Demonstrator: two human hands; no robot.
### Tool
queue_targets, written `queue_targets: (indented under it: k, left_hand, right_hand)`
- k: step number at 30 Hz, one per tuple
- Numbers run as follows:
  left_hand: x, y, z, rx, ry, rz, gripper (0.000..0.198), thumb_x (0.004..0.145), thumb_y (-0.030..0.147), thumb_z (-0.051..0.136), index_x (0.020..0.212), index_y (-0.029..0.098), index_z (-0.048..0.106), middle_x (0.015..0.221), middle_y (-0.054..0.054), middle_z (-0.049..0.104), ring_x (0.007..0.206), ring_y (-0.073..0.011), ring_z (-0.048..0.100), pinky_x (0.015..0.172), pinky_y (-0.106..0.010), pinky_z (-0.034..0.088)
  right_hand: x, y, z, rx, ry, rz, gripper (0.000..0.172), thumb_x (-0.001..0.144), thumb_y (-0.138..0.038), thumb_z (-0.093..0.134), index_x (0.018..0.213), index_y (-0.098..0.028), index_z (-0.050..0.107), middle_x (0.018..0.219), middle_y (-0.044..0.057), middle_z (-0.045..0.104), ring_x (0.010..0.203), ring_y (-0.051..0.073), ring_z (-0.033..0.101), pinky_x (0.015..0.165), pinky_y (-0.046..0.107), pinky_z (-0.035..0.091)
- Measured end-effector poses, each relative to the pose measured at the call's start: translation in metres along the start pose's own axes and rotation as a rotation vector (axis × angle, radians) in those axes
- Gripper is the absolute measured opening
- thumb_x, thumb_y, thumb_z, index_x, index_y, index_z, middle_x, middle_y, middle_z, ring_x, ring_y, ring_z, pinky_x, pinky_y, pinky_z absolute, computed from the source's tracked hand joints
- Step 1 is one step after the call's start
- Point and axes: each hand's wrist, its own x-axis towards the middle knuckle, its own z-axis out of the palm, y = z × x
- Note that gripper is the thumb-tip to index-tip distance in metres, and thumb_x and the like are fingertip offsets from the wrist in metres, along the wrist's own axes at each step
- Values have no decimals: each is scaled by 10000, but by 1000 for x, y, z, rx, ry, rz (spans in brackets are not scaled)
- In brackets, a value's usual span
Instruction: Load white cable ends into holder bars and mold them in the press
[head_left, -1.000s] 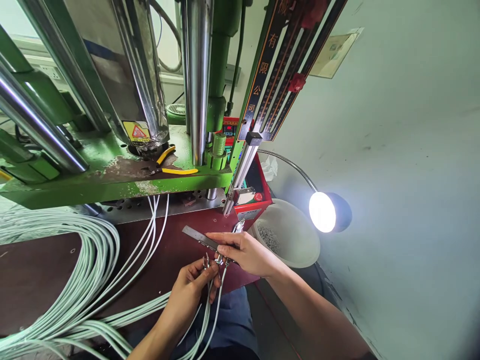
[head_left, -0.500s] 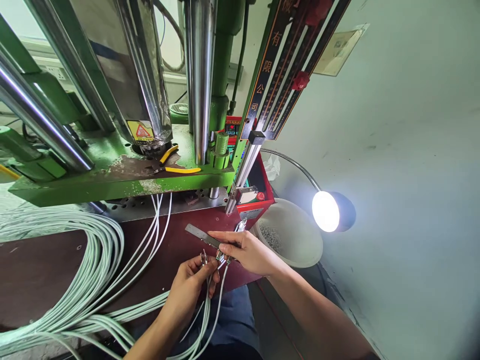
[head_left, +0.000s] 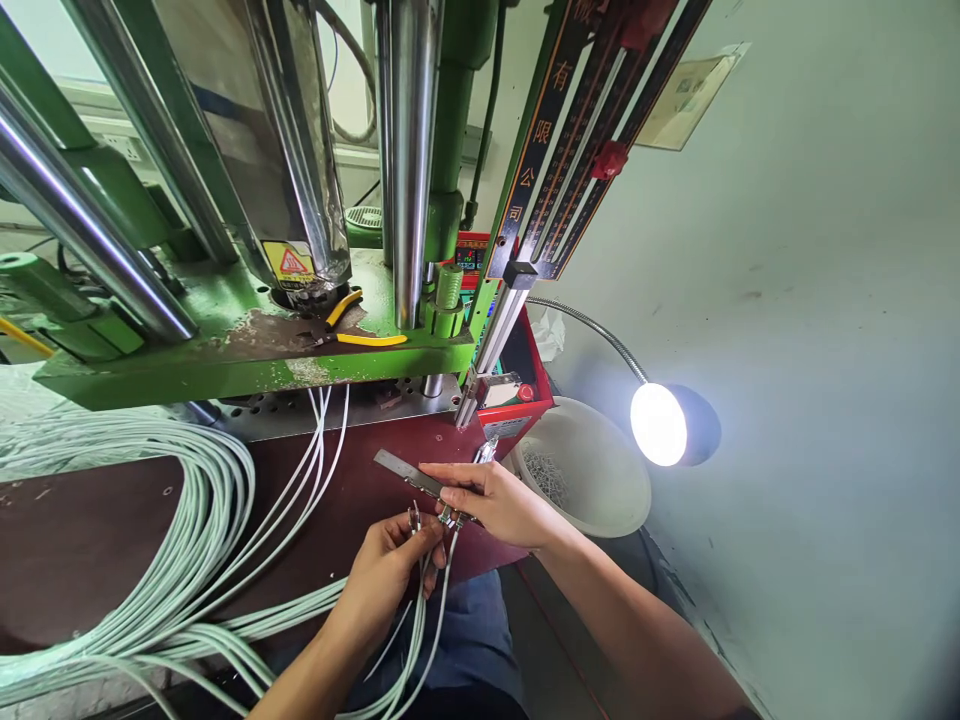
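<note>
Pinched between the thumb and fingers of my right hand (head_left: 501, 502) is a flat metal bar (head_left: 396, 466), slanting over the bench with its free end to the upper left. Small metal connectors (head_left: 448, 517) sit along the bar's near edge, between my two hands. My left hand (head_left: 384, 568) is closed on the ends of several thin white cables (head_left: 412, 650), just below the bar. Bare metal tips stick up above its fingers. One cable hangs from the connector end beside my right fingers. My left fingertips partly hide where cable and bar meet.
A large coil of white cable (head_left: 217, 500) covers the left of the dark red bench (head_left: 360, 500). Ahead stands a green press (head_left: 247, 370) with yellow-handled cutters (head_left: 371, 339) on its plate. To the right are a red control box (head_left: 541, 380), a white tub (head_left: 615, 490) and a lit lamp (head_left: 658, 424).
The whole view has shifted slightly to the right. My left hand has moved a little closer to the connectors on the bar; both hands keep their hold.
</note>
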Motion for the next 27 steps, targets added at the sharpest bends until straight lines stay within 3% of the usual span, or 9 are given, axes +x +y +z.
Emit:
queue_targets:
  k: [6, 13, 19, 22, 27]
  left_hand:
    - [1, -1, -1, -30, 21, 4, 308, 665, 412, 756, 584, 154, 608, 513, 6, 585, 370, -70, 436, 411, -218, 329]
    - [3, 2, 2, -20, 26, -22, 297, 632, 406, 781, 630, 154, 624, 541, -1, 616, 398, -83, 464, 420, -218, 356]
    - [4, 2, -1, -99, 61, -19, 328, 620, 431, 806, 746, 168, 656, 662, 6, 650, 565, -116, 563, 567, -232, 463]
    - [5, 2, -3, -51, 53, 32, 325, 653, 456, 777, 715, 167, 643, 639, 18, 633, 542, -102, 528, 563, -226, 447]
    - [2, 0, -3, 113, 91, 130, 281, 695, 435, 736, 720, 169, 647, 592, 35, 603, 511, -100, 498, 528, -221, 411]
  right_hand:
    - [1, 2, 0, -32, 12, -40, 411, 903, -282, 535, 1286, -173, 637, 1024, 54, 744, 1035, 226, 641, 943, 400, 500]
    - [-1, -1, 3, -21, 22, -51, 430, 911, -262, 535, 1337, -230, 589, 1265, 41, 663, 1142, 241, 631, 1025, 415, 464]
    - [-2, 6, -7, 42, 12, -8, 431, 881, -249, 569, 1307, -209, 619, 1170, 53, 710, 1026, 233, 672, 928, 393, 514]
    - [-3, 7, -12, 46, 23, 0, 438, 881, -257, 565, 1313, -204, 615, 1085, 49, 735, 932, 215, 681, 863, 382, 532]
    - [-5, 4, -15, 16, 46, -36, 431, 875, -270, 571, 1296, -197, 629, 1190, 56, 698, 1006, 222, 656, 885, 373, 520]
